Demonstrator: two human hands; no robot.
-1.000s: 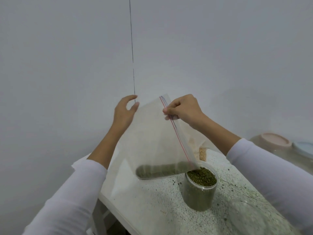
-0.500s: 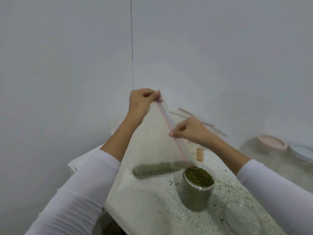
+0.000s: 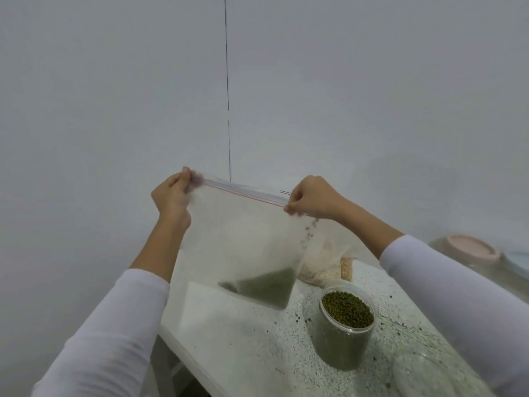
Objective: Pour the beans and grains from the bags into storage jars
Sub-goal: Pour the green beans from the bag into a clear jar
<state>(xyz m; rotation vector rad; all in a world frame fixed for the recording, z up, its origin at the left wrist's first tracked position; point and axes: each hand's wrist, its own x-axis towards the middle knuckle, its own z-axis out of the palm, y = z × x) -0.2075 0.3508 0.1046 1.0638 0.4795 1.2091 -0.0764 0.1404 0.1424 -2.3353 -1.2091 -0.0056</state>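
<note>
We are pinching the bag [image 3: 243,239] by its zip corners, left hand [image 3: 171,193] and right hand [image 3: 310,197], holding it above the table [image 3: 257,345] beside the jar [image 3: 345,328].

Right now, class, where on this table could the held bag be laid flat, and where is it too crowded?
Free: the speckled table near its left edge, below the zip bag and left of the bean jar. Crowded: behind the jar, where a grain bag lies, and the near right corner with a clear lid.
</note>
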